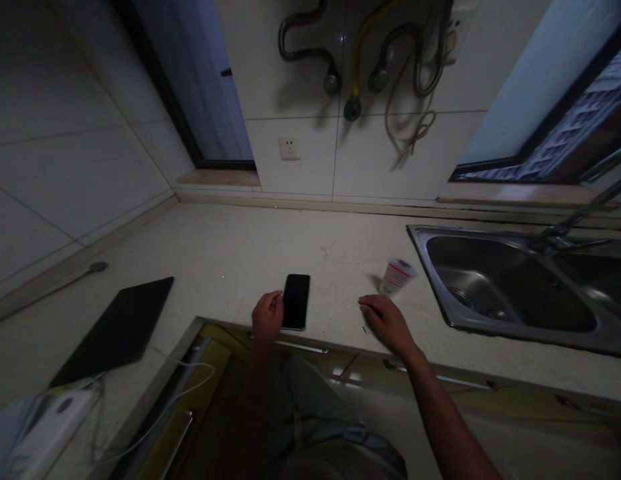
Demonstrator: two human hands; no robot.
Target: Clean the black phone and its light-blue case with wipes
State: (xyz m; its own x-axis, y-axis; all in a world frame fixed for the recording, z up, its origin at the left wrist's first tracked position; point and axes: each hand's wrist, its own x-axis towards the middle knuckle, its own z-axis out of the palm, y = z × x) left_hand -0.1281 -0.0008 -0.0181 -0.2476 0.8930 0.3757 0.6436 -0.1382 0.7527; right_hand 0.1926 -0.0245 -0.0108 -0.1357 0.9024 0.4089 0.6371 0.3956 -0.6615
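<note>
A black smartphone (296, 301) lies flat, screen dark, near the front edge of a pale countertop (230, 247). My left hand (267, 318) rests at the phone's left edge, fingers curled against its side. My right hand (386, 322) lies palm down on the counter to the right, fingers together, with a small dark object under the fingertips that I cannot make out. Just beyond the right hand stands a small clear plastic cup (395, 276) with a red-printed label.
A steel sink (510, 287) with a tap (585, 213) fills the right. A dark tablet-like slab (117, 329) lies at left, with a white device and cable (50, 427) near the corner. A wall socket (289, 147) and hoses (370, 60) hang on the tiled wall.
</note>
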